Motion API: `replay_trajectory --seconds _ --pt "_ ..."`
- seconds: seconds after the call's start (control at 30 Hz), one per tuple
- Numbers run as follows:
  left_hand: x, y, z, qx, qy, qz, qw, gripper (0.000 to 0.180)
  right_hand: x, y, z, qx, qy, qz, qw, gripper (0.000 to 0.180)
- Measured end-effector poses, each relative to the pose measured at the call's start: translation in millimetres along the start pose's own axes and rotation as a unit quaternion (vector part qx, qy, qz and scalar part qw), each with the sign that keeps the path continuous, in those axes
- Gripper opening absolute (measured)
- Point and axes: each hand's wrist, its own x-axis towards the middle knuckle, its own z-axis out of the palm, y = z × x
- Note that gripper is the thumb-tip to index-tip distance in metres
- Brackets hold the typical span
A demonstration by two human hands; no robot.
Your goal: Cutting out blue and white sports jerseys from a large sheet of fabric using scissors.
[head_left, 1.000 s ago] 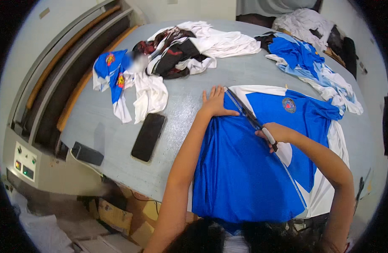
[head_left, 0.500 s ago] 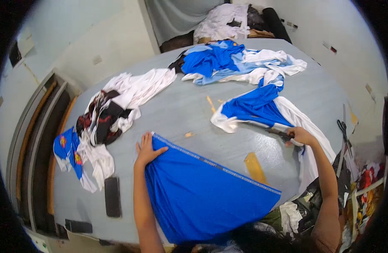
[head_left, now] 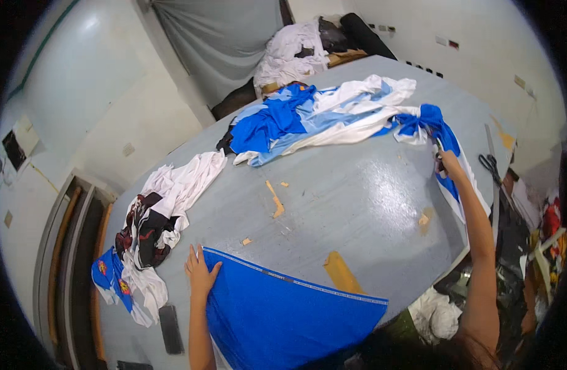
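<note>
My left hand (head_left: 199, 272) lies flat, fingers spread, on the near-left corner of a bright blue cut piece of fabric (head_left: 283, 317) spread on the grey table (head_left: 357, 203). My right hand (head_left: 447, 161) reaches far to the right and grips the blue and white part of the garment (head_left: 433, 123), held out near the table's right edge. That cloth touches the end of a heap of blue and white shirts (head_left: 308, 117) at the far side.
A pile of white, black and red clothes (head_left: 160, 216) lies at the left, with a dark phone (head_left: 170, 328) near it. Scissors (head_left: 490, 164) and a long ruler rest at the right edge. Tape patches (head_left: 340, 271) mark the table. More clothes are heaped at the back.
My right hand has carried the blue and white piece away from the blue panel, out to the far right beside the shirt heap. My left hand stays pressed on the blue fabric.
</note>
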Motion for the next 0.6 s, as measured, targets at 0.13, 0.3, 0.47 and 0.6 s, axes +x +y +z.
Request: replay_trajectory --seconds 0.13,0.3,0.47,0.6 --pt "-55 6 -29 -0.002 -0.014 0.042 0.999 0.060 -92 -39 13 -0.153 -0.049 0.024 0.987 0.035" --pt "-86 27 -45 -0.042 -0.181 -0.067 0.980 0.071 -184 -47 17 -0.351 -0.025 -0.065 0.934 0.027" --pt "-73 -42 -24 -0.101 -0.164 -0.059 0.979 0.080 -211 -40 49 -0.521 0.025 -0.176 0.835 0.034" --pt "-84 -106 -17 -0.035 -0.039 -0.127 0.990 0.074 -274 -64 114 -0.349 -0.085 -0.334 0.871 0.037"
